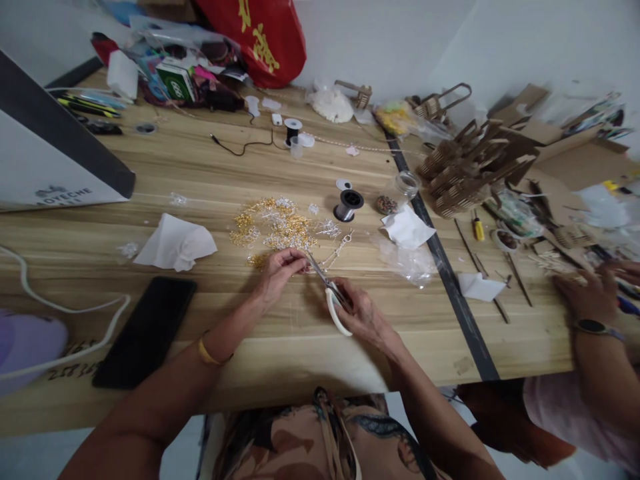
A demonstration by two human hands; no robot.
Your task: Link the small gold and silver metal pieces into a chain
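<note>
White-handled scissors [326, 281] slant over a wooden table [295, 360], just in front of a person's body, their tips pointing away toward a heap of gold and silver findings [287, 227]. Fingers of the right hand [364, 310] are wrapped about the handles; those of the left hand [280, 270] are pinched at the blade tips on a tiny piece [306, 268] whose form I cannot make out. I'd judge the scissors stiff and light, best held by the loops, clear of the edges. The tiny piece looks easy to drop and wants a fingertip grip. Just beyond the blades lies a thin beaded strand [341, 248], likely light, limp and quick to snag. The heap crowds close beyond the left fingers, leaving little room there. Farther off stand a black spool [349, 205] and a clear jar [407, 185] with beads; near them lie white paper [409, 227] and a plastic bag [415, 265]. To the left rests a dark phone [145, 333]; at far right, a co-worker's hand [593, 293] is busy among wooden pieces.
</note>
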